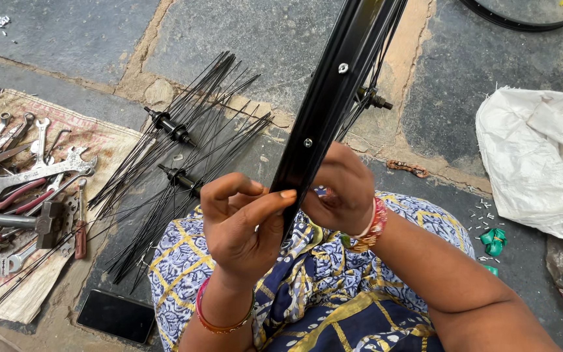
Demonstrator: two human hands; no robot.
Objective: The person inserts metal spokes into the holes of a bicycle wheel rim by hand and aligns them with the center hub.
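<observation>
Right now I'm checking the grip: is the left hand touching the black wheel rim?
Touching. The head view shows the left hand with its thumb and fingertips pressed against the edge of the black wheel rim, no gap between them.

The stone-slab floor [242, 39] with sandy joints carries everything. At the left of the frame a worn sack mat [109, 140] lies on it, spread with spanners [30, 173], pliers and a hammer [40, 220]. Left of centre lie bundles of black spokes with hubs [177, 133]. A dark phone [116, 316] sits lower left, a white sack [539, 160] at right, with green scraps [493, 240] beside it.
</observation>
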